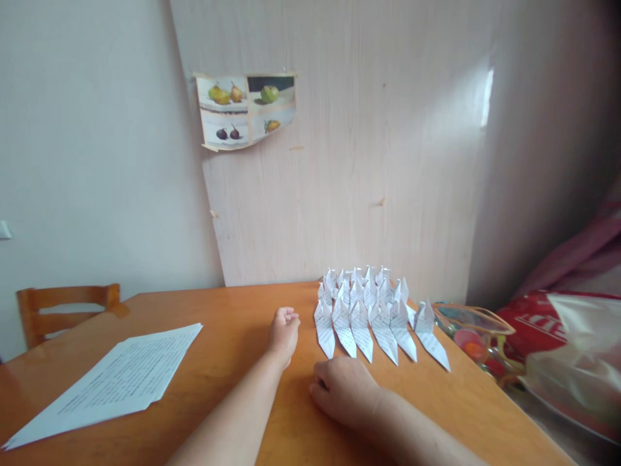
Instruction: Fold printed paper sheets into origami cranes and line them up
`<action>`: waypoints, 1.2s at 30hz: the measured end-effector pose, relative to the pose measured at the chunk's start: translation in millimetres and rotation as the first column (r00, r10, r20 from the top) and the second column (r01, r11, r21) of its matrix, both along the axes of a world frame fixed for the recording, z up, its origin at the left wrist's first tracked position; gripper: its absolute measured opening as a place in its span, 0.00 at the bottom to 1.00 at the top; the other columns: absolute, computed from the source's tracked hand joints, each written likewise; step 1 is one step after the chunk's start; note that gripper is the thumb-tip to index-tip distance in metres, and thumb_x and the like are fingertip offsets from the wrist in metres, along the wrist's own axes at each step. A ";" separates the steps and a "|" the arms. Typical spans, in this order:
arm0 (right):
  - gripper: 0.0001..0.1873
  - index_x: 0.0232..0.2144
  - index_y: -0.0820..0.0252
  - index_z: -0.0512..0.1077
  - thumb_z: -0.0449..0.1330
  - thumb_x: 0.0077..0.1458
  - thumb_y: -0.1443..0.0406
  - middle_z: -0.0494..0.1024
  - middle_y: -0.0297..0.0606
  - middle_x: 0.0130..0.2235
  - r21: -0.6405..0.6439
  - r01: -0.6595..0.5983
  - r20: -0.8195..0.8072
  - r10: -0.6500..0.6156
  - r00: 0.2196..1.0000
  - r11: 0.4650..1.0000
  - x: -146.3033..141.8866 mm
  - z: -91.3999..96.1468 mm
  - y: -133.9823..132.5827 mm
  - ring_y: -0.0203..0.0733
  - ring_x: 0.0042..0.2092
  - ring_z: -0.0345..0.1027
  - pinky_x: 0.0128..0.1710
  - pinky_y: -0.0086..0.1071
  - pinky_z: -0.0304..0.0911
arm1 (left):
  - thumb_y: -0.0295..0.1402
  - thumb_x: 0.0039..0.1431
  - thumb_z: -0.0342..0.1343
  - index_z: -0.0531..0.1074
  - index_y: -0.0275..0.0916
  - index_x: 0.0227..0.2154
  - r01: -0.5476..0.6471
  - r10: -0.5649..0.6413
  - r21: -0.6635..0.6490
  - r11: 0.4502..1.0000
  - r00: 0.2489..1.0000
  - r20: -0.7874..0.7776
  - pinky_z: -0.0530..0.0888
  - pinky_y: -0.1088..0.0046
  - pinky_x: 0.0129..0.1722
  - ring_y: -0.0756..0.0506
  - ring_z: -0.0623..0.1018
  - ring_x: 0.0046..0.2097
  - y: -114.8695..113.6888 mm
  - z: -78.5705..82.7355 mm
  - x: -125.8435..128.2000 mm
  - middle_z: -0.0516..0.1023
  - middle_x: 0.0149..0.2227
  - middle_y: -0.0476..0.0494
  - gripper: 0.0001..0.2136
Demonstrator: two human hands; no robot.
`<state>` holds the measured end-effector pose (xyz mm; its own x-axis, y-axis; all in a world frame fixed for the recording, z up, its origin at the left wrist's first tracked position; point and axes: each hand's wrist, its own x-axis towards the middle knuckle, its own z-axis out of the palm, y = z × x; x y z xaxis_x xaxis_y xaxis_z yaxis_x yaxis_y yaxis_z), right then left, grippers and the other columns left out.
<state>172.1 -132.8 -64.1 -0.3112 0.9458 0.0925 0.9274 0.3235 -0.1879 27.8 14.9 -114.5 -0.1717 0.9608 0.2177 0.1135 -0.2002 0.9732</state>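
Observation:
My left hand is over the table with its fingers curled in, and nothing shows in it. To the right and closer to me, my right hand is closed, knuckles up, with a small dark gap between thumb and forefinger; no object is visible there. Just beyond it stand several folded paper cranes in rows, white with printed text. One paper crane sits slightly apart at the right end of the front row. Neither hand appears to touch them.
A stack of printed sheets lies on the left of the wooden table. Behind the table's far left corner is a wooden chair. Bags stand beyond the right edge. Fruit pictures hang on the board ahead.

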 end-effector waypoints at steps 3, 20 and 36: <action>0.16 0.35 0.58 0.79 0.53 0.58 0.60 0.83 0.47 0.38 0.001 -0.012 0.005 0.012 1.000 1.000 0.6 0.7 0.5 0.50 0.39 0.78 0.34 0.35 0.62 | 0.30 0.53 0.55 0.66 0.37 0.44 0.004 -0.004 -0.003 1.000 1.000 -0.001 0.71 0.69 0.43 0.46 0.77 0.42 -16.5 3.3 -4.8 0.76 0.43 0.40 0.14; 0.17 0.38 0.59 0.80 0.53 0.58 0.60 0.83 0.47 0.41 -0.007 -0.040 0.004 0.040 0.999 0.999 1.4 6.0 -1.0 0.52 0.43 0.77 0.37 0.36 0.64 | 0.35 0.51 0.56 0.69 0.38 0.39 0.016 -0.014 0.017 1.000 0.996 -0.092 0.71 0.70 0.37 0.45 0.76 0.36 -60.0 10.0 -13.8 0.76 0.35 0.44 0.12; 0.17 0.38 0.58 0.80 0.53 0.59 0.60 0.83 0.47 0.40 -0.026 -0.026 -0.010 0.026 1.000 0.999 2.7 3.4 0.3 0.50 0.41 0.76 0.37 0.35 0.62 | 0.36 0.51 0.56 0.69 0.38 0.37 0.070 -0.066 0.027 0.997 0.991 -0.120 0.71 0.70 0.39 0.46 0.75 0.34 -58.6 8.7 -10.7 0.74 0.32 0.47 0.10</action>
